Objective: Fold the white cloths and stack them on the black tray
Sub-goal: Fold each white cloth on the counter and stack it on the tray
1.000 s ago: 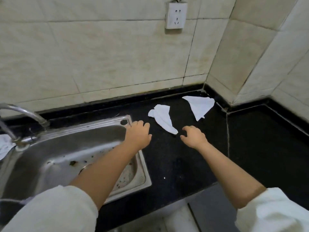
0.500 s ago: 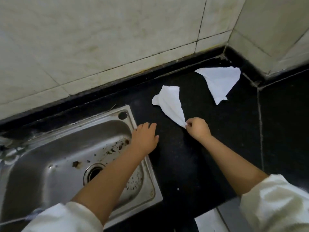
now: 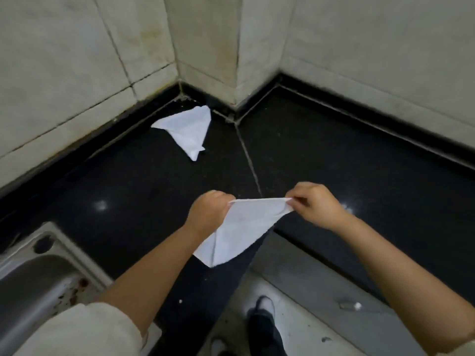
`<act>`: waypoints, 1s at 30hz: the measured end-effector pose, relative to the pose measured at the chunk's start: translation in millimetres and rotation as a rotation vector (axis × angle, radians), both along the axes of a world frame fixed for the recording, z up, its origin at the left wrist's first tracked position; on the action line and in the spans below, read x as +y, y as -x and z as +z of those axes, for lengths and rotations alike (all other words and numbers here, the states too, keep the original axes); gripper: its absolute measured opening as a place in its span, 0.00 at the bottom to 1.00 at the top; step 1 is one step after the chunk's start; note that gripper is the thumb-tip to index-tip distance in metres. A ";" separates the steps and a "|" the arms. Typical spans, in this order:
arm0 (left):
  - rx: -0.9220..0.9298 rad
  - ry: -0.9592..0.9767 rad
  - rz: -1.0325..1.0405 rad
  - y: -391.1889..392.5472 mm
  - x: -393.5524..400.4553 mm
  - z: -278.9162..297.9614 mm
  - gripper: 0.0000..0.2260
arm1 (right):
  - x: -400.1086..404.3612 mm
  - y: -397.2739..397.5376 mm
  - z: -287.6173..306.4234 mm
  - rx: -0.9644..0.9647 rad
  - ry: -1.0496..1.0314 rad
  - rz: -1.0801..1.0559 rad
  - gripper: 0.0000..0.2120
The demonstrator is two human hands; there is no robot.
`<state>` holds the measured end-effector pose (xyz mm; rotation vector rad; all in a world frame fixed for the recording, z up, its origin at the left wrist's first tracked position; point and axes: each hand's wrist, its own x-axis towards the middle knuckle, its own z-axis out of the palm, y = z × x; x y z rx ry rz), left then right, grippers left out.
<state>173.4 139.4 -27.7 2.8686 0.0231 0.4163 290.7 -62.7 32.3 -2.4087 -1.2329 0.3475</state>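
A white cloth (image 3: 239, 229) hangs in the air above the front edge of the black counter (image 3: 128, 186), stretched between my two hands. My left hand (image 3: 209, 213) pinches its left top corner and my right hand (image 3: 316, 205) pinches its right top corner; the rest droops down to a point. A second white cloth (image 3: 189, 129) lies crumpled in a triangle on the counter near the back corner, apart from both hands. No black tray is in view.
A steel sink (image 3: 33, 276) sits at the lower left in the counter. Tiled walls (image 3: 205, 42) close off the back, with a jutting corner behind the lying cloth. The counter turns right along the wall. Below lie the floor and my shoe (image 3: 264, 322).
My right hand pinched the near cloth's tip on the counter, then lifted it; my left hand left the sink rim and took the other corner. The view swung right.
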 end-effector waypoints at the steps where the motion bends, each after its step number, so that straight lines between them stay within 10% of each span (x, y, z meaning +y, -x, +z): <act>1: -0.025 0.015 -0.038 -11.3 -9.5 7.2 0.15 | -19.3 -9.8 6.8 -0.033 -0.014 -0.090 0.06; 8: 0.049 0.225 -0.104 -119.3 -122.9 85.6 0.36 | -159.0 -73.3 58.2 -0.261 -0.189 -0.663 0.10; 16: -0.093 0.290 -0.212 -199.2 -244.8 115.0 0.13 | -307.0 -111.5 83.3 -0.411 -0.260 -0.678 0.08; 30: 1.323 0.122 -0.337 -178.5 -312.5 4.6 0.07 | -404.6 -62.1 -59.6 0.856 0.334 -0.435 0.08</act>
